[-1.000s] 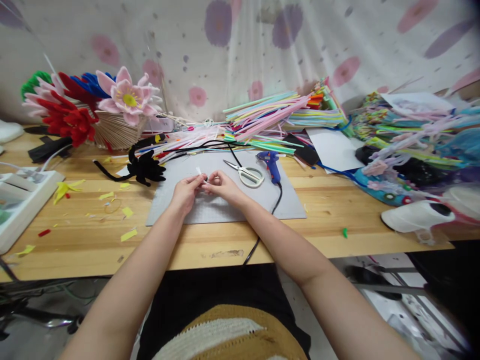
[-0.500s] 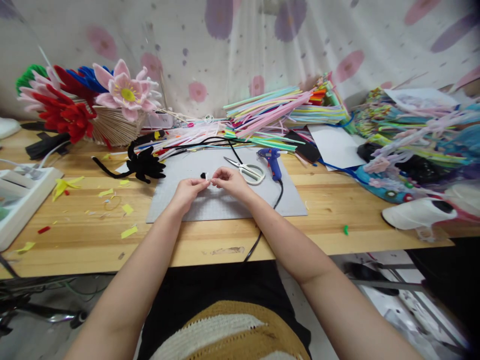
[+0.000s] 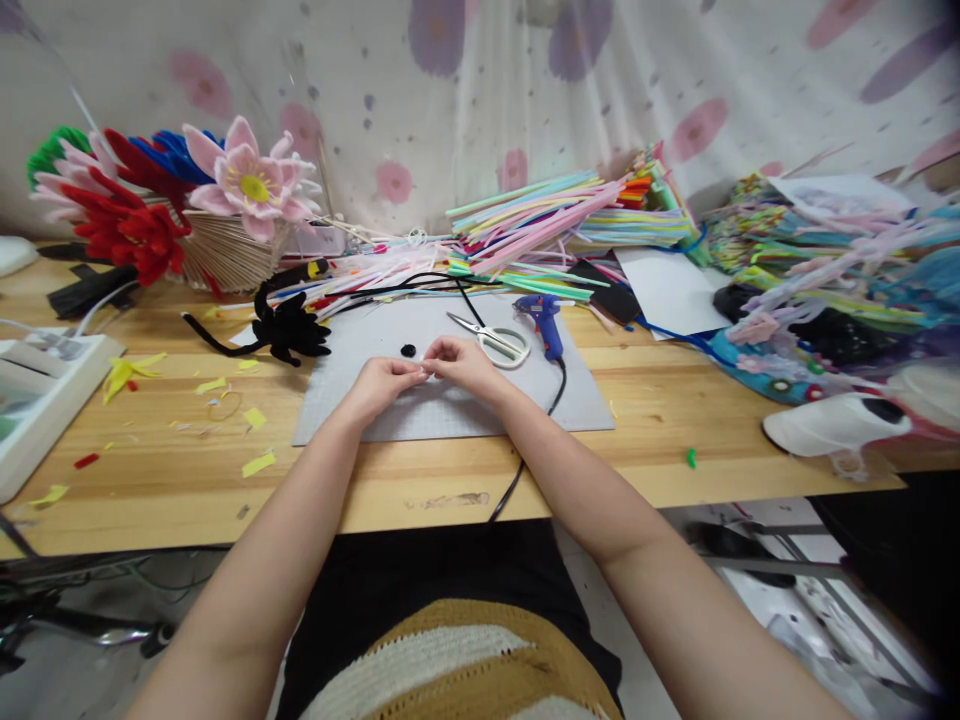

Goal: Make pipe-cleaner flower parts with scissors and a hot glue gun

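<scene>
Left grip [image 3: 381, 387], right grip [image 3: 465, 367]: white piece [image 3: 426, 371] mostly hidden

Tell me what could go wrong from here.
The small white piece pinched between the left hand and right hand could slip, being so tiny.
The glue gun's cord runs beneath the right forearm; a snag might drag the glue gun.
The loose black disc sits just beyond the left fingers and might get knocked away.

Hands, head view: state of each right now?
Left hand: closed, pinching a small white piece.
Right hand: closed, fingertips pinched at the same piece.
</scene>
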The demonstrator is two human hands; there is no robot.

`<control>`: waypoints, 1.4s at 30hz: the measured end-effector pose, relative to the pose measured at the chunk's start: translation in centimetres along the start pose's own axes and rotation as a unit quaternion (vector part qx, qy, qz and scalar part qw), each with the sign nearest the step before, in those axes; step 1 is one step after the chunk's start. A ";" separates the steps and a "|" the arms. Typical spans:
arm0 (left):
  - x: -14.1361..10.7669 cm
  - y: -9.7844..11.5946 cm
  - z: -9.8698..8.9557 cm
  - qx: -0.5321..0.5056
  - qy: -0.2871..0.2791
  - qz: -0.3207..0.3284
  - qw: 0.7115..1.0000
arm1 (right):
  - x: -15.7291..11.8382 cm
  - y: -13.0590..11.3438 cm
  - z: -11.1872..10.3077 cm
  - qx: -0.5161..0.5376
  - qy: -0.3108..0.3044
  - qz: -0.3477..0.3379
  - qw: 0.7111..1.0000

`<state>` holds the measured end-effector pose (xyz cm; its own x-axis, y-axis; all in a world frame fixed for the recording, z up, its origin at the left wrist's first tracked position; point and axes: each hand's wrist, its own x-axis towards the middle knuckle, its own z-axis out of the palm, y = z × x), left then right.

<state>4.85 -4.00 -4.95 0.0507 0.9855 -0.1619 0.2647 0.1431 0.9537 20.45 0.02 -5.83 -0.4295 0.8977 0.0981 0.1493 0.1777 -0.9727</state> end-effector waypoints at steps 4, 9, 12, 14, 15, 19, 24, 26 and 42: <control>0.1 -0.3 -0.1 0.015 -0.004 0.033 0.999 | -0.1 -0.5 -0.3 0.064 0.003 0.015 0.998; 0.3 -0.5 -0.2 0.023 0.021 0.058 0.998 | -0.3 -0.7 -1.3 0.127 0.010 0.080 0.989; 0.4 -0.5 -0.2 0.019 0.013 0.066 0.998 | -0.4 -0.3 -1.3 0.127 -0.049 0.101 0.986; 0.5 -0.6 -0.2 0.023 0.000 0.076 0.997 | -0.3 -0.1 -1.0 0.120 -0.063 0.095 0.986; 0.5 -0.6 -0.2 0.028 -0.005 0.082 0.996 | -0.3 0.0 -0.8 0.114 -0.064 0.089 0.987; 0.7 -0.9 -0.2 0.073 -0.012 0.107 0.992 | -0.1 -0.1 -0.3 0.090 -0.071 0.074 0.991; 0.5 -0.5 0.0 0.105 0.010 0.100 0.989 | -0.1 -0.4 -0.2 0.088 -0.078 0.063 0.991; 0.3 -0.2 0.1 0.109 0.015 0.100 0.989 | -0.2 -0.5 -0.2 0.075 -0.073 0.060 0.993; 0.6 -0.4 1.2 -0.029 0.075 0.132 0.988 | -0.1 -1.0 -0.9 0.392 -0.013 0.150 0.908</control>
<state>5.96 -3.61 -5.73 -0.0335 0.9909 0.1303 0.2051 -0.1208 0.9713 21.18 0.11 -4.63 -0.4966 0.8466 -0.1914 -0.4118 -0.4239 -0.8067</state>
